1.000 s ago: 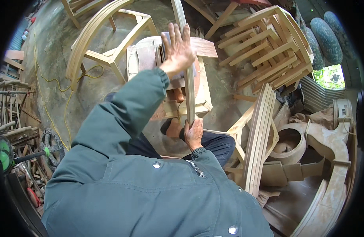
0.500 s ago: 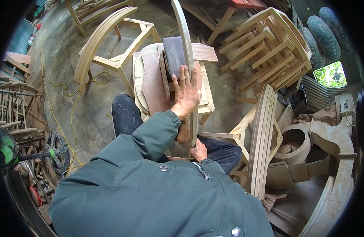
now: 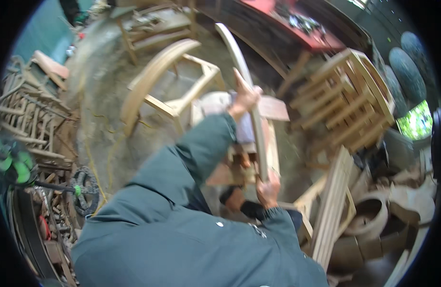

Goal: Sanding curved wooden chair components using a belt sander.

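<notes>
A long curved strip of pale wood [image 3: 259,138] stretches away from my body, its far end rising toward the upper middle. My left hand [image 3: 247,99] is closed round it near the middle, one finger pointing up along it. The near end is gripped in my right hand [image 3: 268,188]. Just left of the strip lies a flat lavender-grey surface [image 3: 244,131], partly hidden by my left hand and sleeve. It sits on a low wooden stand with a pinkish board [image 3: 274,109] jutting out to the right. Motion blur softens both hands.
A chair frame with a curved rail [image 3: 156,81] stands to the left. Stacked wooden frames [image 3: 347,93] and a red table [image 3: 302,26] are at the far right. Long wooden strips [image 3: 331,210] lean near my right arm. A yellow cord [image 3: 90,160] crosses the floor.
My left hand has gone from lying flat against the curved strip to gripping round it. The strip and both hands have shifted right in view, and the whole view has moved.
</notes>
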`<control>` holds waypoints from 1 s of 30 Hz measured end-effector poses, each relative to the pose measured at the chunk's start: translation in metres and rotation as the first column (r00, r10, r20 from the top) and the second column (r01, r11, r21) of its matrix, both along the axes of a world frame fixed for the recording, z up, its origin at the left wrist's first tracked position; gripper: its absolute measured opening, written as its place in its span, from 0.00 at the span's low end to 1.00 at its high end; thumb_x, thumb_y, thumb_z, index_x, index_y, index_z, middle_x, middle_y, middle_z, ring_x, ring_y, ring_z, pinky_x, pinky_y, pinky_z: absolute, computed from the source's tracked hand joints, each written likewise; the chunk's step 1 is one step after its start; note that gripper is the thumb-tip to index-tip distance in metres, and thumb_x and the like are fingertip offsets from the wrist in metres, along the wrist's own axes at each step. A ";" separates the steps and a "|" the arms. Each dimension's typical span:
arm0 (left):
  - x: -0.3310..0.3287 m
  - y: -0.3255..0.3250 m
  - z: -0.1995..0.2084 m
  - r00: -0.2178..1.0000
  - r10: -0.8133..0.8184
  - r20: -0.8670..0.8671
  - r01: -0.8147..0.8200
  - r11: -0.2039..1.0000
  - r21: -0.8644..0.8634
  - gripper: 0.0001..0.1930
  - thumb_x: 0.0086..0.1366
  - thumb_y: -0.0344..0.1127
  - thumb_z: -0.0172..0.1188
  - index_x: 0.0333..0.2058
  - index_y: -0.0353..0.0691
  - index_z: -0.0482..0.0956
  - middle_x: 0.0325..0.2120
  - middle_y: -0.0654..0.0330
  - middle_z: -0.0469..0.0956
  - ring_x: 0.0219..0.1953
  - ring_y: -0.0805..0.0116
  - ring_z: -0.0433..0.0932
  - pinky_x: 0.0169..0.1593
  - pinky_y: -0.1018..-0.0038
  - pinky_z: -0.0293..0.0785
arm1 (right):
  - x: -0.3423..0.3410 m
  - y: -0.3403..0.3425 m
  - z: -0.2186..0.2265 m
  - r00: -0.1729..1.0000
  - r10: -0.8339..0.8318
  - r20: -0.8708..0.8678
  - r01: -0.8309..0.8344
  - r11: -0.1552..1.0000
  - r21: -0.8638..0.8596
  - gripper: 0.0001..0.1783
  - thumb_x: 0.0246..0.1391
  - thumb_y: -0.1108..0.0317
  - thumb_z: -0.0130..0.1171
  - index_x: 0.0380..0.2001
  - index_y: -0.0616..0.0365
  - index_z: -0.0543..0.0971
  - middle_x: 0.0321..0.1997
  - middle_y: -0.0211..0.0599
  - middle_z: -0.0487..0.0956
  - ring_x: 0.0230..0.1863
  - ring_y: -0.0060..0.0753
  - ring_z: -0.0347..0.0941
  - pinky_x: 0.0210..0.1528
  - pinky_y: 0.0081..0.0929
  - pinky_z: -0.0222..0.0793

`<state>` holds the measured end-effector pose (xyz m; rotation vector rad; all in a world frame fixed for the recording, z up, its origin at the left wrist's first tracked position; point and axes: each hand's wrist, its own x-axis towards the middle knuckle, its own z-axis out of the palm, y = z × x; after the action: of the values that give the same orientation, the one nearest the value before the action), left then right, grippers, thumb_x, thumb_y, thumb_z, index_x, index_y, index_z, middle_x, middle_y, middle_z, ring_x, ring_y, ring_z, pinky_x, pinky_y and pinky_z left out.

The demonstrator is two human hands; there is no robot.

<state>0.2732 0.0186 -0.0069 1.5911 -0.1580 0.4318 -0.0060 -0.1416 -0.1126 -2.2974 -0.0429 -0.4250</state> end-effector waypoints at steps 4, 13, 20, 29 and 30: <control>-0.067 -0.016 0.077 0.960 -0.242 -0.138 0.123 0.814 -0.568 0.23 0.65 0.29 0.63 0.53 0.40 0.61 0.34 0.63 0.68 0.21 0.78 0.70 0.21 0.77 0.71 | -0.006 0.007 0.031 0.988 -0.037 0.152 0.036 0.999 0.010 0.14 0.54 0.64 0.70 0.41 0.58 0.82 0.37 0.46 0.81 0.42 0.57 0.75 0.48 0.48 0.68; -0.218 -0.053 0.194 0.883 -0.310 0.353 0.223 0.938 0.267 0.25 0.59 0.33 0.65 0.50 0.34 0.63 0.30 0.37 0.80 0.34 0.33 0.83 0.36 0.50 0.81 | -0.050 -0.037 0.222 0.890 0.012 0.456 -0.199 0.909 0.366 0.62 0.53 0.29 0.64 0.76 0.63 0.54 0.72 0.48 0.67 0.69 0.45 0.66 0.71 0.41 0.61; -0.306 -0.080 0.131 0.593 -0.534 0.603 0.110 0.796 0.596 0.18 0.52 0.36 0.69 0.40 0.44 0.74 0.30 0.58 0.78 0.31 0.57 0.83 0.32 0.61 0.79 | -0.132 -0.070 0.300 0.844 -0.257 0.470 -0.339 0.424 0.840 0.21 0.74 0.48 0.48 0.46 0.57 0.74 0.40 0.38 0.78 0.46 0.36 0.74 0.61 0.41 0.69; -0.221 -0.030 0.039 0.756 -0.370 0.540 0.007 0.829 0.559 0.16 0.47 0.30 0.71 0.38 0.44 0.81 0.35 0.58 0.81 0.46 0.53 0.80 0.55 0.59 0.72 | -0.157 -0.051 0.291 0.661 -0.150 0.735 -0.483 0.665 0.570 0.13 0.72 0.58 0.56 0.33 0.47 0.67 0.31 0.24 0.67 0.34 0.24 0.64 0.50 0.33 0.65; -0.212 -0.027 0.033 0.770 -0.365 0.523 0.002 0.822 0.570 0.17 0.48 0.29 0.71 0.39 0.43 0.81 0.38 0.56 0.81 0.50 0.53 0.78 0.58 0.59 0.71 | -0.149 -0.041 0.288 0.655 -0.101 0.749 -0.472 0.720 0.509 0.14 0.73 0.57 0.55 0.34 0.46 0.66 0.31 0.24 0.67 0.35 0.24 0.65 0.51 0.33 0.66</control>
<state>0.0617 -0.0088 0.0256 1.9078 -1.0292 0.7883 -0.1548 -0.1828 0.1756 -1.2380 -0.4776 -1.0508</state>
